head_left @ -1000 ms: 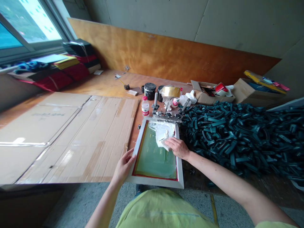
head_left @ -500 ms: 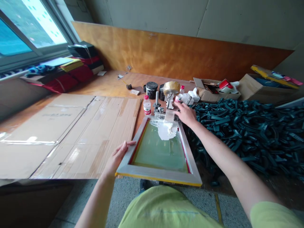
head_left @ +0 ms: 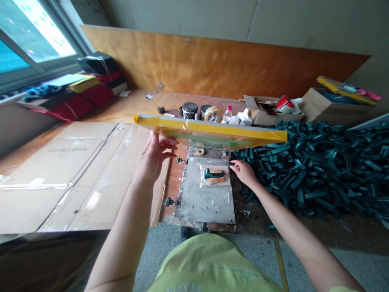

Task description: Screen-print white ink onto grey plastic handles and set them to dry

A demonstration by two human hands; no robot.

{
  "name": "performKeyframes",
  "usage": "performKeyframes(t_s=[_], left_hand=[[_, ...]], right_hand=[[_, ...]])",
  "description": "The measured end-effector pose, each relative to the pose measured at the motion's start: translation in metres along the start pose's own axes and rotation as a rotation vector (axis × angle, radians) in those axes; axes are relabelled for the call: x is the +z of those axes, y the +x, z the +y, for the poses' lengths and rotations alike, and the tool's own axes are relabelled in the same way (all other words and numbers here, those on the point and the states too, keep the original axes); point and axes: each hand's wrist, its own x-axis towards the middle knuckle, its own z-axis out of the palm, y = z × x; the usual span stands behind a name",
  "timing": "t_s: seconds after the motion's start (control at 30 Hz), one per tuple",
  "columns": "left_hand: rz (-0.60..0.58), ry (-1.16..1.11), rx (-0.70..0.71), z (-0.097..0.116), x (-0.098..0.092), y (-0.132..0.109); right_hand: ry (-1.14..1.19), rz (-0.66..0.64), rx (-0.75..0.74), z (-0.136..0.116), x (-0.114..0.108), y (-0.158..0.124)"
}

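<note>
My left hand (head_left: pixel 153 156) holds up the left side of a screen-printing frame (head_left: pixel 209 130), which is tilted up so its yellow-taped front edge faces me. Under it lies a grey metal base plate (head_left: pixel 206 198) with a small dark green plastic part (head_left: pixel 213 174) sitting in an orange jig. My right hand (head_left: pixel 244 172) hovers just right of that part, fingers apart, holding nothing.
A large heap of dark green plastic parts (head_left: pixel 319 162) covers the table to the right. Flattened cardboard (head_left: pixel 75 174) lies to the left. Ink jars (head_left: pixel 190 109), a tape roll (head_left: pixel 212 113), a bottle (head_left: pixel 226 113) and cardboard boxes (head_left: pixel 322 105) stand behind the frame.
The frame has swung up from flat on the base to raised, lifted by my left hand. My right hand left the white ink tool at the frame's far end and came down beside the green part.
</note>
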Motion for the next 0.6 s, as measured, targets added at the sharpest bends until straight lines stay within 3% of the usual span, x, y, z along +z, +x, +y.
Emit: performKeyframes(t_s=[0.17,0.3,0.4,0.47,0.6], left_hand=[[0.034,-0.015,-0.011,-0.001,0.004,0.002],[0.144,-0.025,-0.017,-0.014,0.002,-0.008],[0.234,-0.002,-0.108,-0.041,-0.004,-0.029],[0.256,0.051,-0.242,-0.068,-0.011,-0.049],[0.213,0.251,-0.526,-0.121,-0.020,-0.097]], right_hand=[[0.063,-0.051,-0.064,-0.007,0.020,-0.008],[0.072,-0.050,-0.058,-0.003,0.012,-0.005],[0.044,-0.062,0.004,0.002,-0.003,0.000],[-0.013,-0.066,0.069,0.006,-0.014,0.006],[-0.165,-0.028,0.157,0.016,-0.034,0.036]])
